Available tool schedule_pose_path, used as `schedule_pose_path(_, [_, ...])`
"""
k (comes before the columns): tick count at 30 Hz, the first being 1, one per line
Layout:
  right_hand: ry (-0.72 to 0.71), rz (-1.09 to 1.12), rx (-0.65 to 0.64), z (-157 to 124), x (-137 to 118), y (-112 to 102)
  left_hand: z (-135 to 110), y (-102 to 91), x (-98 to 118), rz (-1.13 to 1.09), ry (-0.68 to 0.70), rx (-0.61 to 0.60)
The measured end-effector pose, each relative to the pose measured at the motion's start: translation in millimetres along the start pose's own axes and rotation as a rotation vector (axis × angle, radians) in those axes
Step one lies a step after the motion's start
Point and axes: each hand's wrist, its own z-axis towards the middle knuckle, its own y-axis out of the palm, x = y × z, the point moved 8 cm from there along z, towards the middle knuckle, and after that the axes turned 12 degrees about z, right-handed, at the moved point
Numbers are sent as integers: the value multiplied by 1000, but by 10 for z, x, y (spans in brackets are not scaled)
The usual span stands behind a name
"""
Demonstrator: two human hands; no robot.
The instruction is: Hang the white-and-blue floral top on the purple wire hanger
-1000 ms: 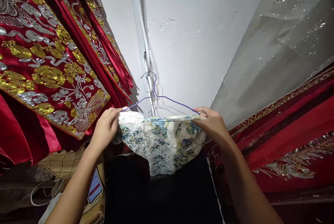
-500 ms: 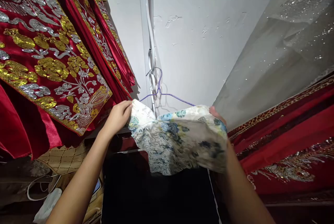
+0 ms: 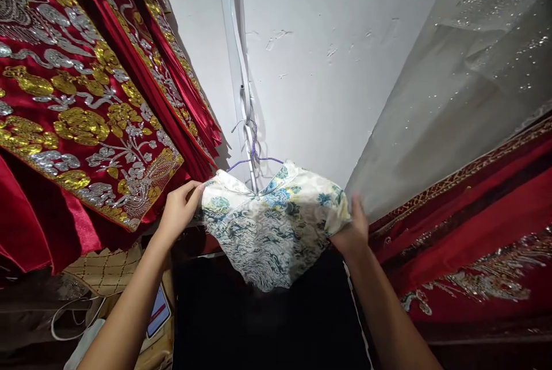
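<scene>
A white garment with a blue and green flower print point(image 3: 271, 220) hangs folded over a purple wire hanger point(image 3: 254, 148) hooked on a white wall fitting. My left hand point(image 3: 179, 209) pinches the garment's left edge. Against its right edge is my right hand point(image 3: 353, 226), fingers partly hidden behind the cloth and blurred. The fabric now covers most of the hanger, with only the hook and a short stretch of wire showing.
Red satin robes with gold and silver embroidery point(image 3: 81, 111) hang close on the left. A clear sequined cover point(image 3: 466, 76) and more red fabric point(image 3: 474, 209) crowd the right. A phone point(image 3: 157, 309) and white cable point(image 3: 71, 315) lie low on the left. The white wall point(image 3: 319, 59) is behind.
The garment's top edge has been lifted and draped over the hanger's wire. My right hand has moved from gripping the hanger's right end to the cloth's right side.
</scene>
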Motion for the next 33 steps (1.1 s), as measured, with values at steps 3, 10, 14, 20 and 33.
schedule_pose_path(3, [-34,-39,86,-37,-195,-11,54,-48,68,-10,-19,102])
schedule_pose_path(10, [-325,-2,305,-155,-705,49,146,-383,757,-40,167,403])
schedule_pose_path(14, [-445,-231,274,-602,-674,104,-6,-229,926,-240,132,241])
schedule_pose_path(20, [-300,-766,-651,-1446,-137,1047,-300,267,1074,-940,-184,-370])
schedule_pose_path(33, [-158,-965,-566,-696,109,721,-1197,-140,604,-465,-207,-930])
